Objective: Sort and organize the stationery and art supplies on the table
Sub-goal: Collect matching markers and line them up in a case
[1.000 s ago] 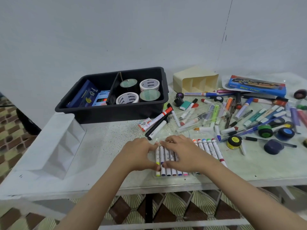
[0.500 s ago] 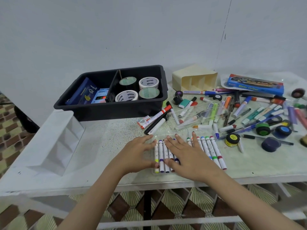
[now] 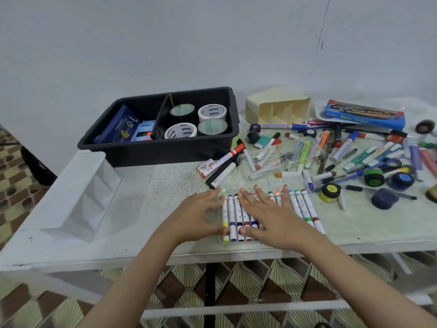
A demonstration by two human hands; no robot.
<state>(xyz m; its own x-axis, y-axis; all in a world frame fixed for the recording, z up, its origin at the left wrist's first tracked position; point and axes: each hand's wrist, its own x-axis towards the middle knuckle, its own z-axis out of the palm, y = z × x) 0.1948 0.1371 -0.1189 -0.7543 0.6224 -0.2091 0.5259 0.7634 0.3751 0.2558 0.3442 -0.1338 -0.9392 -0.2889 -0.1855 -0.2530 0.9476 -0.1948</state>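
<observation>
Pressing flat on a row of markers (image 3: pixel 236 216) at the table's (image 3: pixel 153 192) six o'clock edge: right hand (image 3: pixel 272 218), palm down, fingers straight and splayed apart toward twelve o'clock, thumb stretched to nine o'clock across the near ends. Bracketing the row's nine o'clock side: left hand (image 3: pixel 198 216), fingers straight and slightly apart, tips by the far caps, thumb at the near ends, just short of the right thumb. Gripping nothing, either hand. Hidden under the right palm, the middle of the row; uncovered at its three o'clock side, a few outer markers (image 3: pixel 305 207), lying parallel.

Just past the left fingertips at twelve o'clock: a black pen (image 3: pixel 222 175) and a red-capped pen (image 3: pixel 227 158), both slanted, crowding the far end of the row. Beyond them at one o'clock, a clear box (image 3: pixel 279 159) amid a dense scatter of pens. At three o'clock, near the outer markers: a yellow pot (image 3: pixel 330 192), a green pot (image 3: pixel 373 177), a blue pot (image 3: pixel 402 181). At eleven o'clock, a black bin (image 3: pixel 153 150) holding tape rolls (image 3: pixel 211 112). At nine o'clock, a white organizer (image 3: pixel 78 197). At one o'clock by the wall, a cream organizer (image 3: pixel 279 110) and, farther toward two o'clock, a paint box (image 3: pixel 364 114).
</observation>
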